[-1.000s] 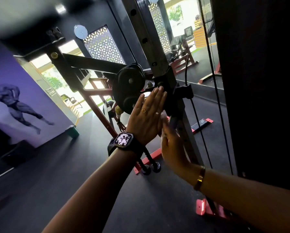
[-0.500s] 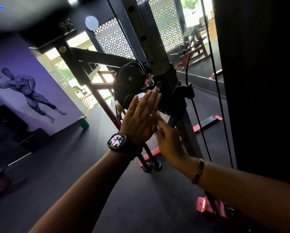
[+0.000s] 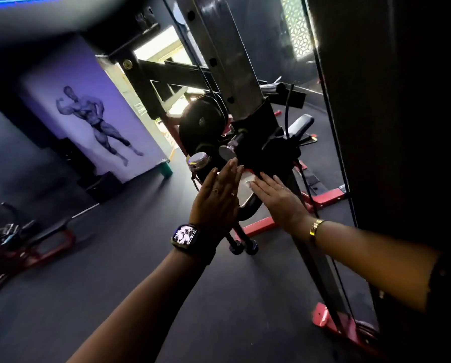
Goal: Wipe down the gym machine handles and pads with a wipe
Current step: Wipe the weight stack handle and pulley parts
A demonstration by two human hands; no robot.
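dark gym, black floor (image 3: 114, 297), purple wall with bodybuilder picture (image 3: 98, 124). we reach both arms toward machine post (image 3: 227, 61). left hand (image 3: 217, 200) upright, fingers straight, together. right hand (image 3: 282, 200) flat, fingers straight, fingertips on white wipe (image 3: 247, 185), just below black bracket (image 3: 266, 150), between our hands.

"02:31" on smartwatch (image 3: 184, 236) face

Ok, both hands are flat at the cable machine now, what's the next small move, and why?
Probably draw the right hand, with the wipe under its fingers, down along the curved dark bar just below. The wipe shows white at those fingertips; the left hand stands flat alongside, and neither grips anything.
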